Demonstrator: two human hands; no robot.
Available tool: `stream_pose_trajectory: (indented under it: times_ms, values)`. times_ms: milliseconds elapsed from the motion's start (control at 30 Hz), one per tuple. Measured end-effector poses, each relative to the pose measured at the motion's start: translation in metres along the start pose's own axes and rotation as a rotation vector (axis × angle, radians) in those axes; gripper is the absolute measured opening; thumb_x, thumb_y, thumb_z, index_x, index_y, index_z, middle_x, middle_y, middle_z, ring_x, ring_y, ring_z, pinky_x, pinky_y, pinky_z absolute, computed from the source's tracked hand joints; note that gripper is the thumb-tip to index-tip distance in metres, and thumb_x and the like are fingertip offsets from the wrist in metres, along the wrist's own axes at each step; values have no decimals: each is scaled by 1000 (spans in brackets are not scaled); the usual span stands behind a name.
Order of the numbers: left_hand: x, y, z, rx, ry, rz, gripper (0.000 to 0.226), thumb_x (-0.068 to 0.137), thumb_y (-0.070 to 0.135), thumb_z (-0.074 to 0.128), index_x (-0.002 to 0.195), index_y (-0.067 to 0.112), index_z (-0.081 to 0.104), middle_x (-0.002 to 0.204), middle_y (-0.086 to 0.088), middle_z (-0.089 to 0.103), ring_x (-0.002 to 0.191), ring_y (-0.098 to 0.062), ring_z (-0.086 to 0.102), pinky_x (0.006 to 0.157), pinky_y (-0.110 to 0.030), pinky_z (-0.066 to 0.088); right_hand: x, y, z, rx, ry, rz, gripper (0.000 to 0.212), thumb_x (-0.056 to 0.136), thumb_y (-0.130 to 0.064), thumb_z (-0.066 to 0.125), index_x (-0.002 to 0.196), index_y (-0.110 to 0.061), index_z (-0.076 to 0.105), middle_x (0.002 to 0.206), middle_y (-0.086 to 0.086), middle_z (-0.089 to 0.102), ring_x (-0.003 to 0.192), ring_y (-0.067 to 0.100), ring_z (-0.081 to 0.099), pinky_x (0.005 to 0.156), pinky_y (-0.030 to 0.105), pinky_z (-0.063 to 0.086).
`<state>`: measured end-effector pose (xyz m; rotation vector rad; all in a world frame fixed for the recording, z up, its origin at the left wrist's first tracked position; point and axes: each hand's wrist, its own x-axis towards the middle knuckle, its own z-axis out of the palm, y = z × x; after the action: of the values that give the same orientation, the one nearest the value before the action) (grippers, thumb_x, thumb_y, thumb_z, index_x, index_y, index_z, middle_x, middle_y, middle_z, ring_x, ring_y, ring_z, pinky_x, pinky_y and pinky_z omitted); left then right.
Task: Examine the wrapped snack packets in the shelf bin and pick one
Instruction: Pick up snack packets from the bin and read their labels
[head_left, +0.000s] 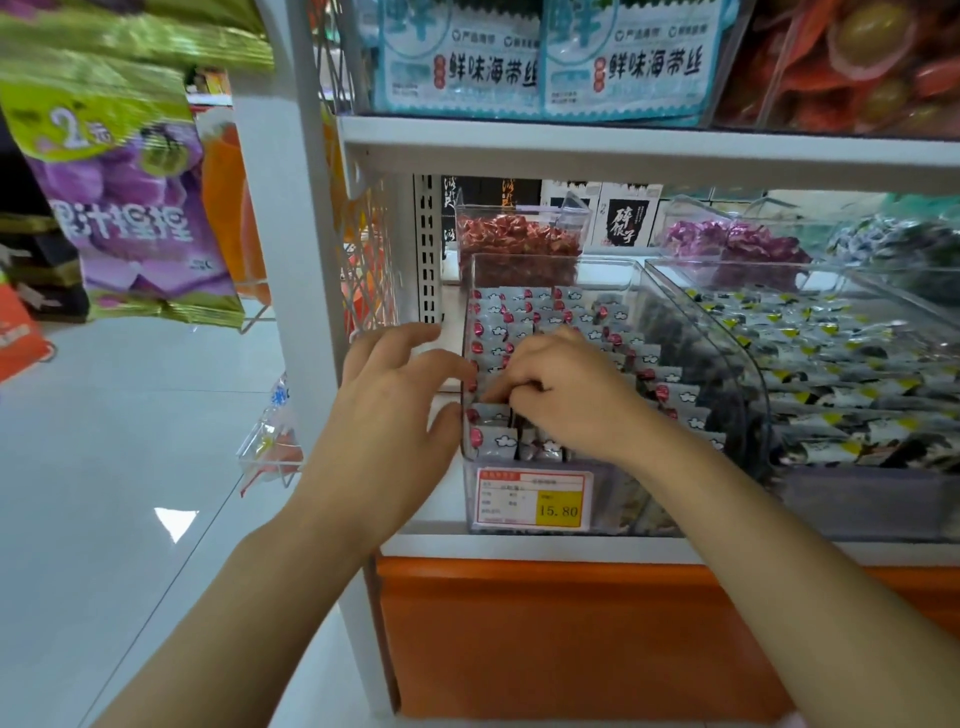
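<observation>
The white shelf (623, 140) spans the space above and beyond both hands, its lower deck carrying a row of clear containers. Directly under the hands sits the clear shelf bin (613, 270), with a price tag (534, 498) on its front wall just below the right wrist. To the right of the right hand, a second clear bin (857, 478) holds yellow-and-black packets. Beyond the fingertips, further back, stands a tub of red-wrapped sweets (517, 241).

The wrapped snack packets (524, 312) stand on edge in tight rows inside the bin, grey-white with a red dot at one end, running from the front wall back past both hands.

The right hand (569, 397) is curled down into the front rows, fingers bent among the packets as if pinching or parting them; whether it actually grips one I cannot tell. The left hand (395, 395) is loose and spread, thumb touching the bin's left front corner, holding nothing.

These packets look light, thin and slick in their film, likely to bend and slide against neighbours. Pinching one by its exposed top edge, thumb and forefinger on the flat faces, seems the surest hold.
</observation>
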<state>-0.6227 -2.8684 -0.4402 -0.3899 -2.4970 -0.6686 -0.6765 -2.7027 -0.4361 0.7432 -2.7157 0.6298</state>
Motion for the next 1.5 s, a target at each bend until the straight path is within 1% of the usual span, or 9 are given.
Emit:
stream_pose_trajectory:
  times_ms: [133,367,633,767,867,1067,1200,1333,1500]
  values:
    - [3,0,0,-14,4,-11,34,88,11,55,119,25,61,141,1,41,133,-17,22,101,-23,15,14,3,-4,9,131,30,21,88,-15,57,98,-25,72,76,-26,41,95,9,35,77,26,27]
    - [10,0,2,-46,11,-27,36,88,7,55,118,25,61,140,1,42,134,-19,25,101,-20,15,27,2,8,-209,61,-26,16,81,-35,69,94,-25,72,93,-7,58,98,16,40,75,30,32]
    - [8,2,4,-66,31,-35,37,89,7,52,121,24,58,137,3,44,131,-15,29,96,-13,13,8,-5,-7,397,469,82,5,87,-13,62,84,-16,63,78,-9,58,74,7,55,68,15,44]
    - [6,10,4,-150,121,-46,38,90,3,51,125,18,57,131,1,46,125,-18,40,106,-32,34,-14,-4,-22,538,700,132,11,89,-11,60,82,-19,59,77,-5,62,71,14,63,66,28,53]
    - [4,16,7,-197,140,-42,37,91,13,54,128,18,55,118,5,47,115,-20,48,97,-41,44,-30,0,-33,702,783,202,9,90,-9,58,84,-13,61,77,-2,64,61,6,63,59,20,53]
    - [2,27,16,-252,85,-33,36,93,31,48,127,23,54,102,11,50,86,7,47,78,-3,37,-57,9,-35,1291,693,389,17,90,-6,55,76,-8,64,65,-6,67,59,8,64,59,20,54]
    - [1,33,15,-547,18,-122,11,90,30,50,87,33,60,72,11,63,68,1,59,57,-11,47,-66,14,-34,1493,614,437,6,80,-7,61,77,-4,66,66,2,67,60,10,65,57,19,54]
    - [4,30,14,-821,17,-296,15,90,26,55,89,14,65,70,-2,67,58,-10,61,53,-18,52,-70,19,-36,1573,486,457,26,64,-3,63,89,2,66,79,10,71,68,15,69,59,18,54]
    - [6,27,17,-1049,50,-391,15,92,20,52,84,15,64,72,1,67,67,-9,65,57,-21,54,-70,21,-38,1578,416,444,29,59,3,63,87,0,67,74,9,73,65,17,70,57,18,54]
